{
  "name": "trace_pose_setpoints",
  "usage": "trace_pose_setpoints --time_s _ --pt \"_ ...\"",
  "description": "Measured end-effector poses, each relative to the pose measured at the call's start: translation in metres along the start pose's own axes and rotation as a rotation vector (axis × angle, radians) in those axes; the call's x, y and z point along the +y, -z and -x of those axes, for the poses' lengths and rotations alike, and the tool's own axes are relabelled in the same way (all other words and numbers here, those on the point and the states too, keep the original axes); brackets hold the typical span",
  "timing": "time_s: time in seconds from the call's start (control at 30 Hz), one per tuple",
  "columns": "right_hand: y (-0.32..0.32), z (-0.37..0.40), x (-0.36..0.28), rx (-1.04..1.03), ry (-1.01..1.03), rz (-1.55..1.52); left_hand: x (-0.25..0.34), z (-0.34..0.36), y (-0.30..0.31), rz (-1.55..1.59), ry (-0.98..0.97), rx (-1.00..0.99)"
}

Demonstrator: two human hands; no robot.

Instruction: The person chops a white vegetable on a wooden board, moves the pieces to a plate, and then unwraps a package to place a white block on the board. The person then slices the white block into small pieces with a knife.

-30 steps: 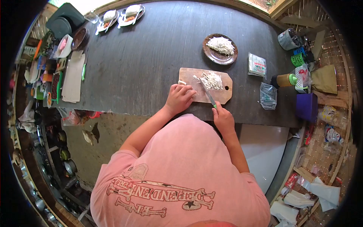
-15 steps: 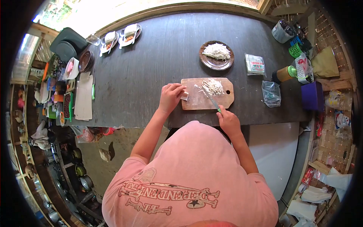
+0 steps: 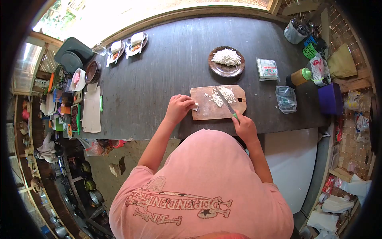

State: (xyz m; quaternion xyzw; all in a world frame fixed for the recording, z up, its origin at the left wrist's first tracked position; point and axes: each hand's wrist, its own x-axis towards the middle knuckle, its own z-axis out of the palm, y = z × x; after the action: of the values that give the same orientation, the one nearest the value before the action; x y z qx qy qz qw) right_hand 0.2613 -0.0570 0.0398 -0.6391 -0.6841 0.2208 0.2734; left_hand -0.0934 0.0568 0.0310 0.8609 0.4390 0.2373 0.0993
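A wooden cutting board [image 3: 207, 113] lies near the table's front edge, with thin white strips [image 3: 227, 94] spread over its middle and right. My right hand [image 3: 245, 126] is closed round the green handle of a knife [image 3: 225, 102], whose blade lies over the strips and points up and left. At the board's left edge, my left hand [image 3: 180, 107] pinches a small white block [image 3: 195, 106]. Behind the board, a brown plate [image 3: 226, 72] carries a heap of similar white strips [image 3: 227, 57].
On the table's right are a wrapped packet [image 3: 267, 69], a clear plastic bag [image 3: 286, 99] and a green-capped bottle [image 3: 299, 77]. Two dishes of food [image 3: 136, 43] stand at the back left. Stacked brown plates [image 3: 92, 71] and cardboard [image 3: 92, 109] lie left.
The knife has moved slightly right, over the strips, and more strips lie loose at the board's middle. My left hand has shifted slightly down and left with the white block.
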Motion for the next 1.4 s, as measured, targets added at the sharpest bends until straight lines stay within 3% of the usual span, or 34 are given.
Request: trace_pose_setpoints --time_s 0.33,0.4,0.5,0.57,0.7,0.77,0.9,0.97,1.4 --pt "-0.014 -0.018 -0.021 -0.050 0.056 -0.141 0.015 -0.018 -0.007 -0.093 -0.003 -0.093" --pt "-0.019 -0.024 -0.024 -0.035 0.061 -0.201 0.023 -0.021 -0.013 0.003 -0.048 -0.008" --pt "-0.028 -0.038 -0.026 0.088 0.095 -0.250 0.039 -0.019 -0.020 0.157 -0.022 -0.066" --pt "-0.031 -0.045 -0.032 0.024 -0.058 -0.435 0.051 -0.018 -0.026 0.203 -0.057 -0.013" --pt "-0.038 -0.063 -0.027 -0.121 -0.144 -0.421 0.065 -0.020 -0.030 0.386 0.029 -0.032" --pt "-0.053 -0.065 -0.020 -0.100 -0.137 -0.520 0.071 -0.018 -0.031 0.492 0.096 0.006" --pt "-0.054 -0.069 -0.023 -0.239 -0.110 -0.398 0.064 -0.011 -0.036 0.473 0.136 -0.024" --pt "-0.060 -0.070 -0.023 -0.182 -0.103 -0.531 0.062 -0.010 -0.037 0.473 0.141 0.012" --pt "-0.067 -0.073 -0.020 -0.266 -0.083 -0.562 0.065 -0.006 -0.038 0.701 0.300 -0.009"
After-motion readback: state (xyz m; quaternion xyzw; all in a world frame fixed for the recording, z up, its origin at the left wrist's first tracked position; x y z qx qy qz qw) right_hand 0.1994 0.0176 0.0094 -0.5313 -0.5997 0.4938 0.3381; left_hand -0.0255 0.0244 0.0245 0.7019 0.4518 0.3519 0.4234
